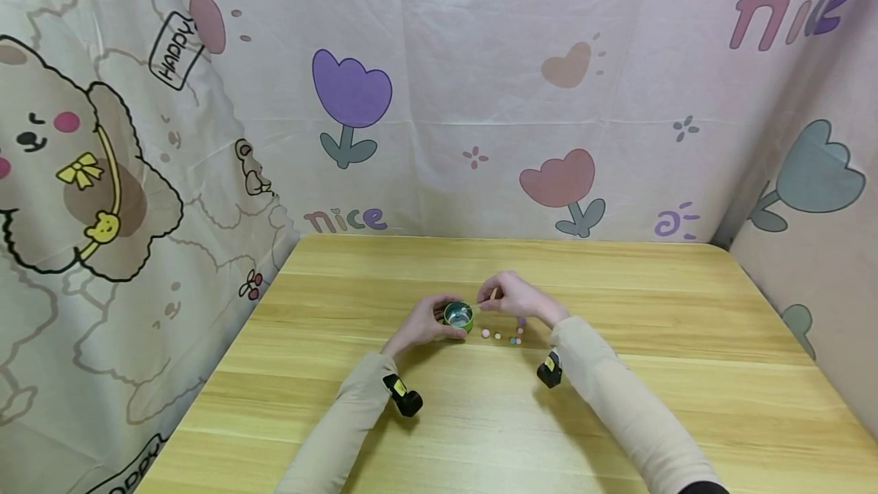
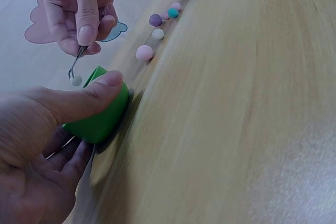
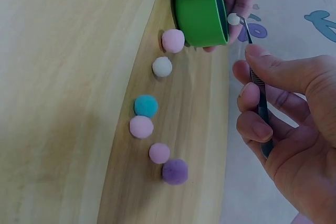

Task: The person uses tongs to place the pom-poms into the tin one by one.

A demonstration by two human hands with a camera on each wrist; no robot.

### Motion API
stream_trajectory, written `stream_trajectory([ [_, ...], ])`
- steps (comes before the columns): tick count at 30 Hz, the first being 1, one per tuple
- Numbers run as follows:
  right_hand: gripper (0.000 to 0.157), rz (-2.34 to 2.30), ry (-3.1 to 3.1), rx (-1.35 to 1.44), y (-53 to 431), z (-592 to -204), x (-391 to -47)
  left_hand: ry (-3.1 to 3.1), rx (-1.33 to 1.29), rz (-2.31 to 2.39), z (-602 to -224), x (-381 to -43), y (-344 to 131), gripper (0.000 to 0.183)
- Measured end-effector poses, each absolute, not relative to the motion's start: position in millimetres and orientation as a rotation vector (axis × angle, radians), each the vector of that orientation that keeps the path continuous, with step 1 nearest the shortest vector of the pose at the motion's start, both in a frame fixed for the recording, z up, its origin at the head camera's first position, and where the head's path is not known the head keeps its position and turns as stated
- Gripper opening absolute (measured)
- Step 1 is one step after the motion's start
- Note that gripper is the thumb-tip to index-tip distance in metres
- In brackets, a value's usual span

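My left hand (image 1: 424, 322) grips a small green cup (image 3: 199, 18) on the table, thumb on the near side and fingers round the far side. In the head view the cup's mouth shows a shiny, bluish inside. Beside it, my right hand (image 1: 517, 299) pinches metal tweezers (image 3: 261, 93) between thumb and fingers. The tweezers' tips hold a small white pom-pom (image 3: 234, 19) close to the cup's rim. On the table near the cup lie a pink pom-pom (image 3: 172, 41) and another white pom-pom (image 3: 162, 67).
Farther right on the wooden table (image 1: 466, 433) are a teal pom-pom (image 3: 146, 106), two more pink ones and a purple pom-pom (image 3: 175, 171). A printed cloth (image 1: 453, 75) hangs behind the table's far edge. Each wrist wears a black camera.
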State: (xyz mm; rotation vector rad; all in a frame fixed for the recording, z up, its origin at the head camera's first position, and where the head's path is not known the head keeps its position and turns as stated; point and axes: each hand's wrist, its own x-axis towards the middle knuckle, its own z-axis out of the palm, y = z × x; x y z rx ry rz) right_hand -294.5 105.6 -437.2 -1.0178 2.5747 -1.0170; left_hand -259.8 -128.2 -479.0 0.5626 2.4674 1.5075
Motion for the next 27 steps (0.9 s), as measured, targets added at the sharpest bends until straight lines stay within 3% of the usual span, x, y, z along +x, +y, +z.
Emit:
stream_trajectory([
  [27, 0.013, -1.117, 2.561, -0.956, 131, -437, -279, 2.464, 0.559, 1.510, -479, -259, -129, 0.065],
])
